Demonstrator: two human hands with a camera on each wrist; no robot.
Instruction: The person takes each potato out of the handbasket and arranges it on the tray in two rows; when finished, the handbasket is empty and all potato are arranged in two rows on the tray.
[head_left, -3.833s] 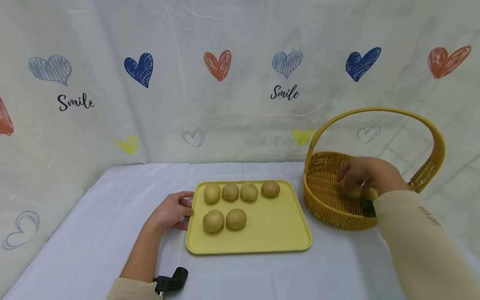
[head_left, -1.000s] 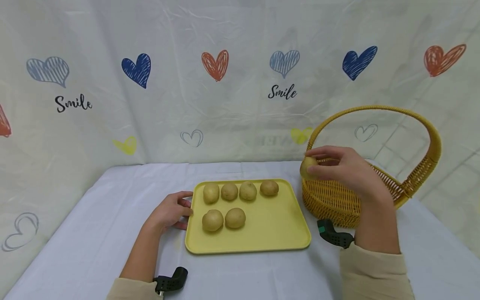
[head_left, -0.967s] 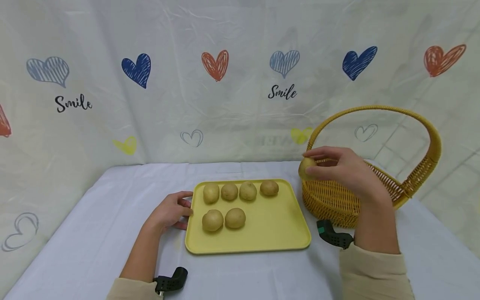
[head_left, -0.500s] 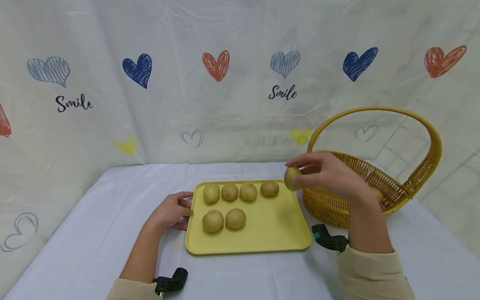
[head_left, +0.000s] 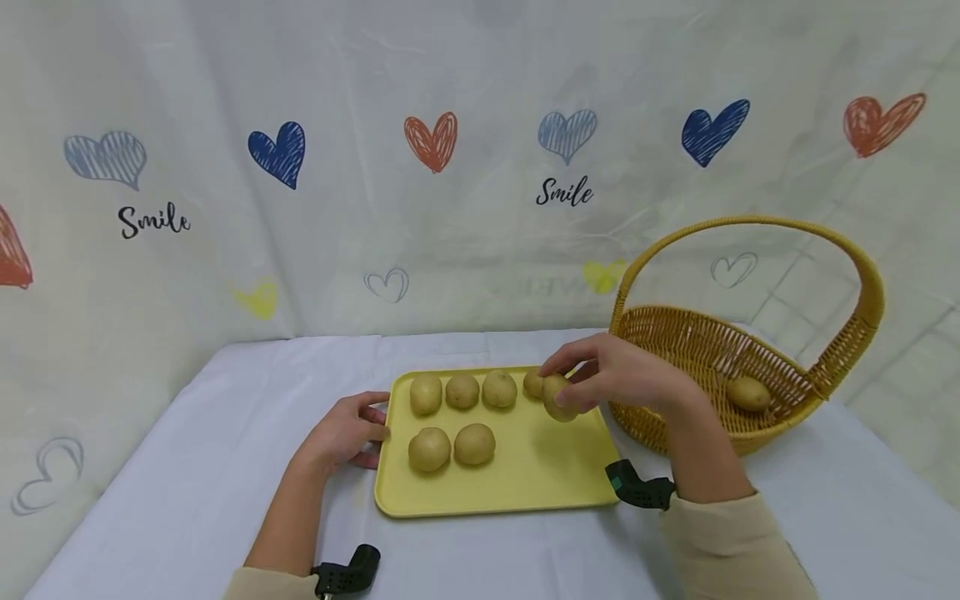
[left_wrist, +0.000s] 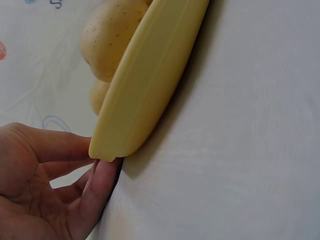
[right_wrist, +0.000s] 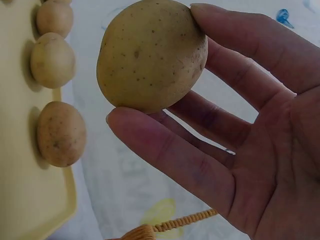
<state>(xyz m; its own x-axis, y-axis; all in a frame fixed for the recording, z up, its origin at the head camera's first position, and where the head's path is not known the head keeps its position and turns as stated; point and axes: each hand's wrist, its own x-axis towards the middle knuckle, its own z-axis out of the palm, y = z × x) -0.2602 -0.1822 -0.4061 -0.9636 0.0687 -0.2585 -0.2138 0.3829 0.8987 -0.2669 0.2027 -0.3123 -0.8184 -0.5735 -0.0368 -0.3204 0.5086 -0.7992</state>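
Note:
In the head view my right hand [head_left: 603, 371] pinches a potato [head_left: 557, 397] between thumb and fingertips, held over the right part of the yellow tray [head_left: 525, 492]. The right wrist view shows this brown-speckled potato [right_wrist: 150, 55] from close up, the palm facing it. My left hand [head_left: 345, 433] holds the tray's left edge; in the left wrist view one digit touches the rim [left_wrist: 125, 80] and another sits at its underside. On the tray lie a back row of several potatoes [head_left: 462, 390], the rightmost partly hidden by the held one, and two more potatoes [head_left: 475, 444] in front.
A wicker basket [head_left: 637, 425] with a tall arched handle [head_left: 750, 221] stands right of the tray, behind my right forearm. One potato [head_left: 748, 393] shows inside it. A white cloth [head_left: 187, 492] covers the table, and a heart-printed curtain [head_left: 480, 250] hangs behind.
My right hand has reached into the basket, lifted out a potato and carried it left and down over the tray. The left hand keeps its place at the tray's edge.

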